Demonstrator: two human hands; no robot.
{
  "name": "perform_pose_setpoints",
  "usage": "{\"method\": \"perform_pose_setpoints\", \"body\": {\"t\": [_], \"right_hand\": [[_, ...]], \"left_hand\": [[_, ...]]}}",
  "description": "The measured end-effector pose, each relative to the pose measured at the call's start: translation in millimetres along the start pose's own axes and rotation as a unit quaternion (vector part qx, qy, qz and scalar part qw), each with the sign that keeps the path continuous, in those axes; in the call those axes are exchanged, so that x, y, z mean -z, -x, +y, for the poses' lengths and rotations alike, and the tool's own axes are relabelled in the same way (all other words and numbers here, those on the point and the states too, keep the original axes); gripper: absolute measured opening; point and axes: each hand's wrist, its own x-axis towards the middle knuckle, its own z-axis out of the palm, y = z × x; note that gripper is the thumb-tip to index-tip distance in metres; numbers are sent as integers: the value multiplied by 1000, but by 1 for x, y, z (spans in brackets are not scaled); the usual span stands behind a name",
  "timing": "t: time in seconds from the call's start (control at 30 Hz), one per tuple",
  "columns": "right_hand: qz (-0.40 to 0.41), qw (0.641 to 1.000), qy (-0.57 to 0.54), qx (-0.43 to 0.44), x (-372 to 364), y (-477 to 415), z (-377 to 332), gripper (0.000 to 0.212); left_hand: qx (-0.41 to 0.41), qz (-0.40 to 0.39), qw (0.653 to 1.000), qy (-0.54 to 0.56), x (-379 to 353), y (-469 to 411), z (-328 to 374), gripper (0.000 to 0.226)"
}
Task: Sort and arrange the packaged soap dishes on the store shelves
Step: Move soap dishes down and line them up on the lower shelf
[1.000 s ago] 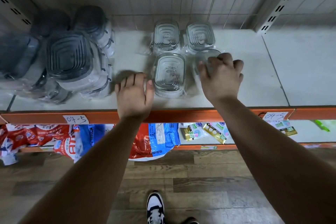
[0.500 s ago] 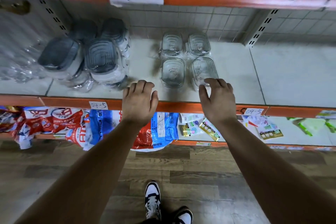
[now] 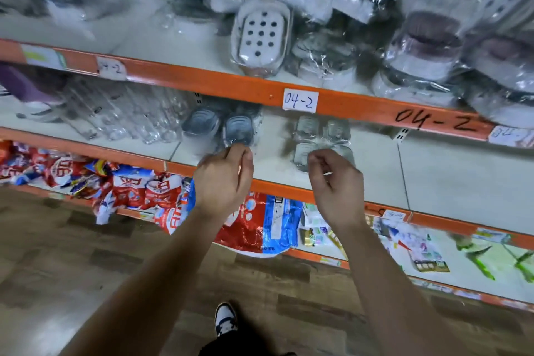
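**Now both hands hang empty before the middle shelf**

Both bare arms reach up from the bottom of the view, which is blurred and tilted. The left hand [image 3: 224, 179] is in the air in front of the orange front edge of the middle shelf [image 3: 433, 176]. Its fingers are curled in towards the thumb, and nothing shows inside them. The right hand [image 3: 336, 182] hangs beside it, a little apart, with its fingers curled the same way and holding nothing. Neither hand touches a package.

Just behind the right hand, four clear packaged soap dishes [image 3: 306, 127] lie flat on the middle shelf in a block of two rows of two, close together. The right hand covers part of the front pair. Behind the left hand, two grey-blue packaged dishes [image 3: 238, 128] stand side by side, near the clear block but apart from it. Further left on the same shelf is a heap of clear plastic goods [image 3: 124, 115], too blurred to name.

On the upper shelf [image 3: 161, 40], a white soap dish with round holes [image 3: 261, 35] sits tilted in its wrapper near the front edge. To its right is a loose pile of wrapped dishes [image 3: 419, 46], lying on and against one another. A paper label reading "04-2" [image 3: 299, 101] is stuck to that shelf's orange rail [image 3: 231, 87].

The bottom shelf holds red and blue bags [image 3: 248, 228]. Below it are the wooden floor [image 3: 86, 269] and one shoe [image 3: 225, 318].
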Motion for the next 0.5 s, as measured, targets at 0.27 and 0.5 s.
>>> {"method": "perform_pose_setpoints", "body": {"t": [0.27,0.5], "right_hand": [[22,994,-7,108,-26,-45,-108,23],[31,983,-45,173,-107,-102,-175,26]], "left_hand": [[-4,82,997,-5,79,-56,-50,34],[5,88,996,-9,126,-112,-159,37]]}}
